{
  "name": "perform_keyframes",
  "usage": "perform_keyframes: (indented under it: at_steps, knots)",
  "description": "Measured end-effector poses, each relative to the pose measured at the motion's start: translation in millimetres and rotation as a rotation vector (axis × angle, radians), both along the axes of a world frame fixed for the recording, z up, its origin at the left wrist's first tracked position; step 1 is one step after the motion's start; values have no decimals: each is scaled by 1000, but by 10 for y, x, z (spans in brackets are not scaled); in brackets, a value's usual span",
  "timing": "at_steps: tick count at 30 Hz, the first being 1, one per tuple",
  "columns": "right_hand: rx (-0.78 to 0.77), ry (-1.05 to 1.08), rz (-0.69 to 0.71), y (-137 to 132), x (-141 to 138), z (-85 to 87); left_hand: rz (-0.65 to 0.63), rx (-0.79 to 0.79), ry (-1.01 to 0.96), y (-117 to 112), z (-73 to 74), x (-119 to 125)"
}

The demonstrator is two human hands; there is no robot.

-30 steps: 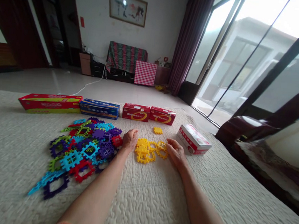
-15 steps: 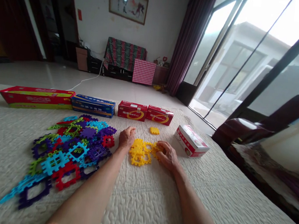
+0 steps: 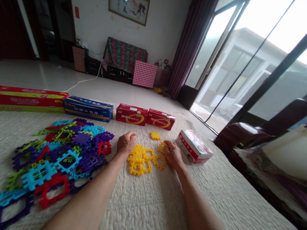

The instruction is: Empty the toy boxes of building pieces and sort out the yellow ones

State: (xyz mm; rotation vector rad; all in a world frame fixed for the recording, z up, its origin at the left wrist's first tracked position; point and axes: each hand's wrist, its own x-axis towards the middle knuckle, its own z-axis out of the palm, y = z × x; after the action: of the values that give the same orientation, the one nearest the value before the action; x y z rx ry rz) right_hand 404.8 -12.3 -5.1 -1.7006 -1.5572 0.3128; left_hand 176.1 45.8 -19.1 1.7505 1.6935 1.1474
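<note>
My left hand (image 3: 125, 143) rests on the quilted cover at the left edge of a small heap of yellow interlocking frame pieces (image 3: 139, 159). Its fingers are curled in, and what they hold, if anything, is hidden. At the heap's right edge, the bent fingers of my right hand (image 3: 173, 155) pinch a yellow piece (image 3: 162, 147). One more yellow piece (image 3: 155, 135) lies alone just beyond the heap. Left of my left hand spreads a big pile of purple, blue, green and red pieces (image 3: 65, 150).
Along the far edge of the cream quilted cover (image 3: 147, 208) stand a long red box (image 3: 22, 98), a blue box (image 3: 88, 109) and two red boxes (image 3: 131, 114) (image 3: 160, 119). A white and red box (image 3: 194, 147) lies just right of my right hand. A dark wooden armrest (image 3: 249, 133) is further right.
My right hand has moved up to the far right edge of the yellow heap and closed on a piece. My left hand has curled tighter. The view has swung slightly right.
</note>
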Motion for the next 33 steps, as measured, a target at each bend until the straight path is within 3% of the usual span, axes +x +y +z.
perform_keyframes:
  at_steps: [4,11,22,33]
  knots:
    - [-42,12,30,43,132,46,2,8,5,-12,0,2]
    - [-111,-30,201,-57,251,62,6,8,11,-24,20,6]
    - [34,-79,191,-88,175,22,9,28,18,-40,12,11]
    - [152,26,175,554,61,-40,7,61,15,-12,-24,16]
